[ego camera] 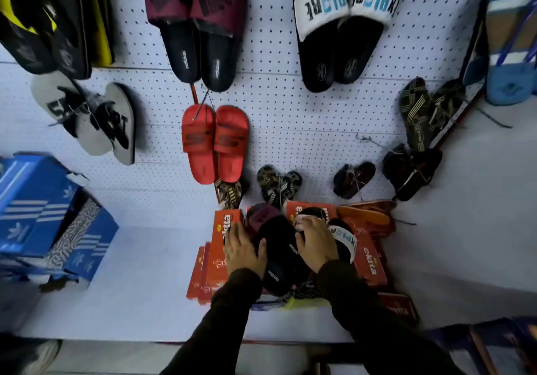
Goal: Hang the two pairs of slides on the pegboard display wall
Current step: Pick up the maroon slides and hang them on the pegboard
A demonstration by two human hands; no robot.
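A black pair of slides with maroon straps (pixel 277 246) lies on red boxes at the foot of the white pegboard wall (pixel 276 107). My left hand (pixel 244 251) rests against its left side, thumb on the sole. Just to the right lies a black pair with white lettered straps (pixel 344 236). My right hand (pixel 315 241) is spread over it, fingers curled on the strap end. Matching pairs hang higher on the pegboard: a maroon-strapped pair (pixel 197 23) and a white-strapped pair (pixel 345 26).
Red slides (pixel 215 142) hang mid-board, grey flip-flops (pixel 90 119) to the left, dark patterned sandals (pixel 418 119) to the right. Red boxes (pixel 372 255) are stacked on the white shelf (pixel 139 273). Blue shoe boxes (pixel 43 215) stand at the left. A bare hook (pixel 369 139) sticks out right of centre.
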